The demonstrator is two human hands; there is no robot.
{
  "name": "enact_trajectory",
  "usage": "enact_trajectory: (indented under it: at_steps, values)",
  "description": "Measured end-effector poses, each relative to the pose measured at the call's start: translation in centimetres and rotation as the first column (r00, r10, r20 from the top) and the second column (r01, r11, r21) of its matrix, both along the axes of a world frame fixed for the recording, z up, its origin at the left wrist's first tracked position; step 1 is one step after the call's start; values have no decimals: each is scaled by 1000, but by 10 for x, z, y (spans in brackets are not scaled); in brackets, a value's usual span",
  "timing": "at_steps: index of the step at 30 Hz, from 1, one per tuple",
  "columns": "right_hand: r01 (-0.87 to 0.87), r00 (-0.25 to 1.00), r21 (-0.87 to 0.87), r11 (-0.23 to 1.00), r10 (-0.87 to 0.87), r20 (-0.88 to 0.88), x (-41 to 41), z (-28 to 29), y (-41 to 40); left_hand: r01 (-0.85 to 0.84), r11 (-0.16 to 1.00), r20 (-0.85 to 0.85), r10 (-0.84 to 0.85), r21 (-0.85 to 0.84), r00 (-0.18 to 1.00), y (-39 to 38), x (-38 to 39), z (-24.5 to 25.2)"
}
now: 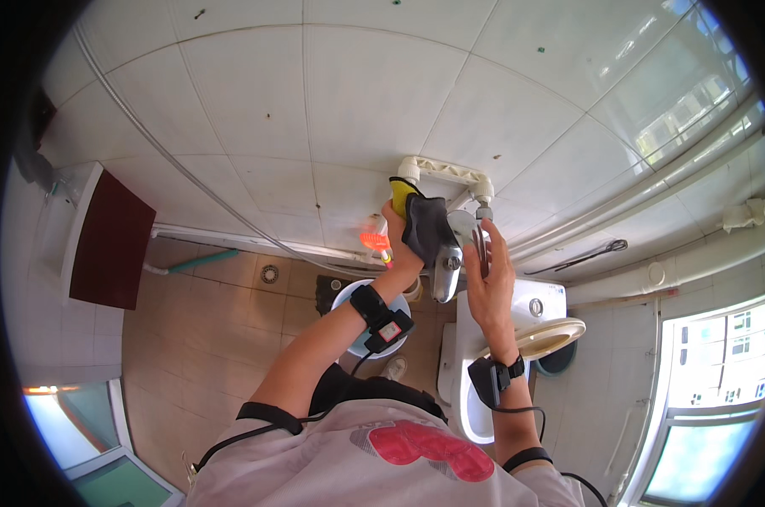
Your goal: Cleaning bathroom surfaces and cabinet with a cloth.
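Note:
My left hand (396, 236) holds a yellow and dark grey cloth (428, 228). It drapes over part of a chrome wall faucet (446, 279) and hides the faucet's left side. White plastic pipe fittings (449, 170) sit on the tiled wall just above. On the faucet's other side is my right hand (491, 279), its fingertips near the right metal connector (484, 211). Dark, shadowed strips show between thumb and index finger; whether they are fingers or a held thing is unclear.
Below my left forearm stands a light-blue bucket (341, 295). An orange brush (375, 241) is beside my left hand. At right are a toilet (541, 291) with a raised seat (557, 336) and wall pipes (611, 199). A metal hose (186, 174) curves along the left wall.

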State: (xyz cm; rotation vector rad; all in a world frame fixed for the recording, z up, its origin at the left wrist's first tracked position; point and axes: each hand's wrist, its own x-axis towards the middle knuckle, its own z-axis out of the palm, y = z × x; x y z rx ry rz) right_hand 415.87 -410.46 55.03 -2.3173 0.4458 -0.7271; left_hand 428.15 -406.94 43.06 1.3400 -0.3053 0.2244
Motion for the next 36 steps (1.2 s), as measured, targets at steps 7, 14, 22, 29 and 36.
enact_trajectory:
  at_steps: [7,14,22,29,36]
  values:
    - [-58,994,21,998,56,95,10,-15,3,143,980,138,-162,138,977,19,28,16]
    - [-80,992,103,991,69,107,8,-13,7,179,971,175,-206,158,963,16,-10,6]
    - [-75,995,31,997,72,71,5,-17,4,178,912,-143,-245,-369,959,-5,11,-22]
    - [-102,993,17,995,100,59,3,-14,4,331,903,-57,-328,273,943,34,37,-122]
    - [-109,994,-38,993,110,13,-1,-15,-1,403,860,-496,-510,-313,703,8,63,-67]
